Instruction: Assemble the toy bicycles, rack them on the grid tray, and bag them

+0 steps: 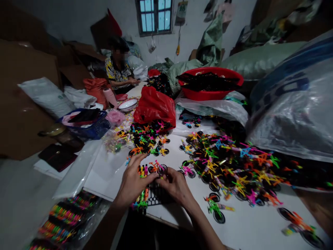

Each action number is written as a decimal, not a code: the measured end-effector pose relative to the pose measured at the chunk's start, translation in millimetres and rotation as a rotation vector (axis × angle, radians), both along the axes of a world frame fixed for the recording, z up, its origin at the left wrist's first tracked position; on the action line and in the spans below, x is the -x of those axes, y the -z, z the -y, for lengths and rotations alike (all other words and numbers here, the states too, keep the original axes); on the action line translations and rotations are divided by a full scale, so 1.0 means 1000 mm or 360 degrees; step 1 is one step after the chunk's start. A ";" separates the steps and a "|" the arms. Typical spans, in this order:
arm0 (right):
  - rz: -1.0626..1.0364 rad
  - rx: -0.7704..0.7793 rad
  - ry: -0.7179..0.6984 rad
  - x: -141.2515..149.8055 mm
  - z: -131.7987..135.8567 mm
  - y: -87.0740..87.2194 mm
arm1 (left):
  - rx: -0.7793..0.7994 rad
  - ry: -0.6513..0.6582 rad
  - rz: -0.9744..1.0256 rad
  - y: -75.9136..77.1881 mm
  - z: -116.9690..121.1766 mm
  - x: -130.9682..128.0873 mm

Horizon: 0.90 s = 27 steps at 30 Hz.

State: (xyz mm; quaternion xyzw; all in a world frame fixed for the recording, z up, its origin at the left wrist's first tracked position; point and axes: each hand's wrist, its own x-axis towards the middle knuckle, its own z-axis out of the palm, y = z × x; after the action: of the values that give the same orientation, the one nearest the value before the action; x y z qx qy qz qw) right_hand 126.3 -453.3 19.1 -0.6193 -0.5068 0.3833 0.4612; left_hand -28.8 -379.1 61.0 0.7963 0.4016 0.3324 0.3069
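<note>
A small toy bicycle (pixel 155 166) with an orange frame and black wheels stands between my hands. My right hand (pixel 175 185) is closed, its thumb and fingers pinching the bicycle at the near wheel. My left hand (pixel 131 178) has its fingers apart, reaching over a row of colourful toy bicycles (pixel 142 199); its thumb tip comes up to the orange one. Under both hands lies a black grid tray (pixel 157 198), the row standing along its left part. My palms hide some of the tray.
Loose toy bicycles (pixel 215 159) form a big heap at right, another pile (pixel 145 137) ahead. Beyond are a red plastic bag (pixel 156 106) and a red basin (pixel 209 93). Packed bicycles (pixel 62 215) sit below left. A person (pixel 119 69) sits at the table's far end.
</note>
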 end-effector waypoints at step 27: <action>0.0476 0.0065 -0.0159 0.007 0.026 -0.039 | 0.0862 0.0715 0.0176 -0.035 0.007 0.006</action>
State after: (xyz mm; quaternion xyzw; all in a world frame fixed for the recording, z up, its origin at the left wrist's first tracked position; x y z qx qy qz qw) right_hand 119.0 -479.5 58.4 -0.6527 -0.5922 0.3195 0.3483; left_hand -34.6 -386.5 95.6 0.7352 0.2729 0.1809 0.5935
